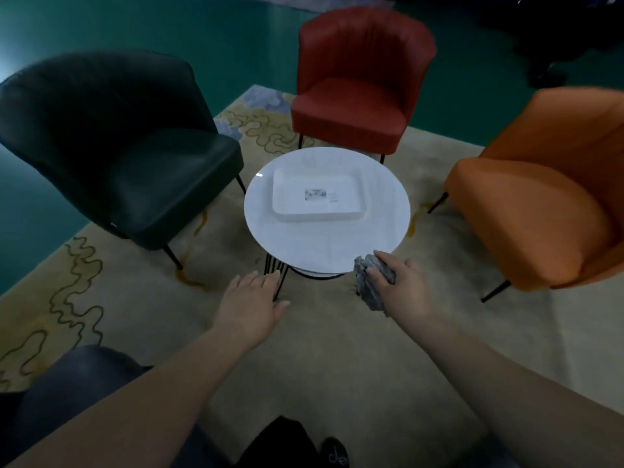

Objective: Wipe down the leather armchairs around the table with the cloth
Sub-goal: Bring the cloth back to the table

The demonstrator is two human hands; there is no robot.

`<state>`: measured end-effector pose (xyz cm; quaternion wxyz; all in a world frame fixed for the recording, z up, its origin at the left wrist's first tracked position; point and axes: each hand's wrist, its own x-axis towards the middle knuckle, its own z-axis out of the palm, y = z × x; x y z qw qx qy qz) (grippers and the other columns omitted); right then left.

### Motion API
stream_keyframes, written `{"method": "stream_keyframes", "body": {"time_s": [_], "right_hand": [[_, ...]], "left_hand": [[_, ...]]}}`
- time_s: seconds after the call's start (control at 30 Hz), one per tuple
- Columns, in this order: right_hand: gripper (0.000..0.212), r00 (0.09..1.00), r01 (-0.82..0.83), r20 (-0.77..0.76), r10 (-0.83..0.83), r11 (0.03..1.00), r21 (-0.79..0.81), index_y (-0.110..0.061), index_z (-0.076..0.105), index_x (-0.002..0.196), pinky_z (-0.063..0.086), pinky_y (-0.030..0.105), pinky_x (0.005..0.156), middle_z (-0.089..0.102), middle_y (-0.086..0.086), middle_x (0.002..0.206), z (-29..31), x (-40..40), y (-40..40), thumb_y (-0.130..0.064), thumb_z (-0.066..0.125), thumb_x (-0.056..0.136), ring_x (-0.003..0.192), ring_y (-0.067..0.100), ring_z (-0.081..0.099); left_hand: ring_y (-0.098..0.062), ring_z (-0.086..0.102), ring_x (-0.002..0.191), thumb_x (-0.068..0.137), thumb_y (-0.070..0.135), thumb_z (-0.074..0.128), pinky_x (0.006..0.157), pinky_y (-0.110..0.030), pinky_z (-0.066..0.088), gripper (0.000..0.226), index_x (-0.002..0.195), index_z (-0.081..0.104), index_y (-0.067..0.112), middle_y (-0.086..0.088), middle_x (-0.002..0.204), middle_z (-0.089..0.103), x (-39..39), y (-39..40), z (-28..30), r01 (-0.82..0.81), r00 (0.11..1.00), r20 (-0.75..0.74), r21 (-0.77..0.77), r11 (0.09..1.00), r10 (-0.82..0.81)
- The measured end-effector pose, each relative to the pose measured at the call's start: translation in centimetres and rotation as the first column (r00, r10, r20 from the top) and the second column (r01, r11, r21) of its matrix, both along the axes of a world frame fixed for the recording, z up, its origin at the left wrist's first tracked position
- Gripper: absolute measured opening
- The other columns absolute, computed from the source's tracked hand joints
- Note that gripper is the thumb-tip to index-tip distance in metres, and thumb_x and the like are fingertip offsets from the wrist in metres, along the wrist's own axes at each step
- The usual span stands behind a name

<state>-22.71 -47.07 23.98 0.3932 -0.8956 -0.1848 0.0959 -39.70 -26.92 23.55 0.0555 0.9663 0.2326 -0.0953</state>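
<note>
Cloth (373, 282): grey, bunched, clamped in the right hand (400, 285), fingers curled over it, held at the near edge of the round white table (327, 231), at about 5 o'clock on the tabletop. Whether it touches the rim, I cannot tell. The left hand (253, 298) is spread, fingers straight and apart, holding nothing, hovering over the rug (118, 298) near the table's black wire legs at about 7 o'clock.

Three armchairs stand around the table: a dark green armchair (118, 146) at 10 o'clock, a red armchair (358, 89) at 12 o'clock, an orange armchair (540, 197) at 3 o'clock. A white tray (317, 197) lies on the tabletop, slightly past centre. Neither hand is on any chair, and the cloth is well apart from all three.

Assessment: the cloth is in hand, but no wiping is under way at this moment. From the leather alone I cannot judge which chairs, if any, are done.

Next move, in my judgement: carry the cloth to one chair. The orange one lies nearest the right hand. Flatten the bunched cloth for a broader face, then work the backrest, arms and seat. The free left hand may steady the chair, which stands on thin legs.
</note>
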Motion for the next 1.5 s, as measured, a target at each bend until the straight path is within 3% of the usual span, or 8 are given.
{"method": "stream_keyframes", "body": {"time_s": [0.4,0.57,0.67,0.9,1.07,1.27,1.37,1.5], "right_hand": [[0.041,0.997,0.058,-0.041,-0.058,0.998,0.0,-0.026,0.057,0.128,0.025,-0.001,0.074,0.04,-0.001,0.105,-1.4,11.8,12.4,-0.029,0.065,0.088,0.075,-0.013,0.045],[0.043,0.99,0.094,-0.109,-0.095,0.996,-0.006,-0.028,0.053,0.131,0.051,0.027,0.082,0.038,-0.002,0.105,-1.6,15.5,15.6,-0.032,0.063,0.089,0.077,-0.003,0.049],[0.043,0.984,0.102,-0.142,-0.103,0.995,-0.013,-0.029,0.053,0.131,0.055,0.036,0.083,0.038,-0.003,0.105,-1.9,18.2,17.0,-0.031,0.063,0.089,0.078,-0.001,0.05],[0.047,0.973,0.036,-0.228,-0.043,0.999,-0.038,-0.029,0.049,0.134,0.049,0.017,0.054,0.037,-0.002,0.108,-4.8,27.4,20.5,-0.032,0.064,0.089,0.077,0.003,0.052],[0.053,0.949,-0.048,-0.314,0.019,0.995,-0.084,-0.029,0.047,0.137,0.051,0.018,0.055,0.037,-0.002,0.108,-8.3,32.8,23.0,-0.031,0.064,0.087,0.077,0.005,0.053],[0.061,0.851,-0.069,-0.518,0.092,0.996,0.062,-0.024,0.043,0.14,0.046,0.017,0.041,0.035,-0.003,0.107,-12.2,35.7,26.1,-0.015,0.064,0.083,0.056,-0.001,0.058],[0.063,0.821,-0.079,-0.557,0.126,0.991,0.108,-0.024,0.043,0.14,0.048,0.016,0.044,0.034,-0.001,0.11,-14.5,36.5,27.8,-0.011,0.064,0.082,0.063,-0.005,0.058],[0.071,0.824,-0.143,-0.546,0.152,0.988,0.059,-0.029,0.037,0.143,0.057,0.028,0.075,0.034,-0.004,0.114,-18.4,37.2,29.9,-0.02,0.069,0.08,0.094,0.01,0.059]], "left_hand": [[-0.019,0.022,0.143,0.097,0.055,0.03,0.117,-0.039,0.012,0.065,0.152,0.016,0.022,0.0,0.154,0.032,14.1,14.3,-1.7,0.099,0.994,-0.039,-0.035,0.994,-0.101],[-0.02,0.023,0.143,0.097,0.055,0.03,0.117,-0.039,0.014,0.065,0.152,0.016,0.022,0.0,0.153,0.033,19.4,18.4,-2.2,0.161,0.984,-0.078,-0.014,0.987,-0.161],[-0.02,0.024,0.143,0.097,0.056,0.03,0.117,-0.04,0.014,0.066,0.152,0.016,0.023,0.001,0.153,0.033,22.4,19.9,-3.1,0.156,0.982,-0.102,-0.045,0.987,-0.16],[-0.021,0.025,0.143,0.097,0.056,0.031,0.117,-0.042,0.015,0.066,0.152,0.017,0.023,0.0,0.154,0.032,29.8,22.5,-5.4,0.103,0.986,-0.128,-0.07,0.992,-0.111],[-0.021,0.023,0.144,0.097,0.056,0.03,0.117,-0.042,0.015,0.065,0.152,0.016,0.025,0.002,0.156,0.029,33.7,23.6,-7.7,0.058,0.978,-0.195,-0.096,0.994,-0.076],[-0.019,0.023,0.144,0.098,0.053,0.031,0.118,-0.039,0.018,0.063,0.152,0.017,0.023,0.002,0.155,0.029,37.3,24.4,-11.4,-0.007,0.977,-0.211,-0.186,0.982,-0.033],[-0.015,0.031,0.139,0.099,0.047,0.036,0.115,-0.033,0.023,0.058,0.151,0.024,0.024,0.004,0.152,0.036,38.6,25.0,-13.3,-0.037,0.989,-0.147,-0.262,0.964,-0.002],[-0.016,0.034,0.136,0.099,0.041,0.044,0.111,-0.028,0.026,0.054,0.148,0.031,0.023,0.004,0.148,0.041,40.6,26.2,-15.8,-0.097,0.995,-0.04,-0.364,0.926,0.088]]}}
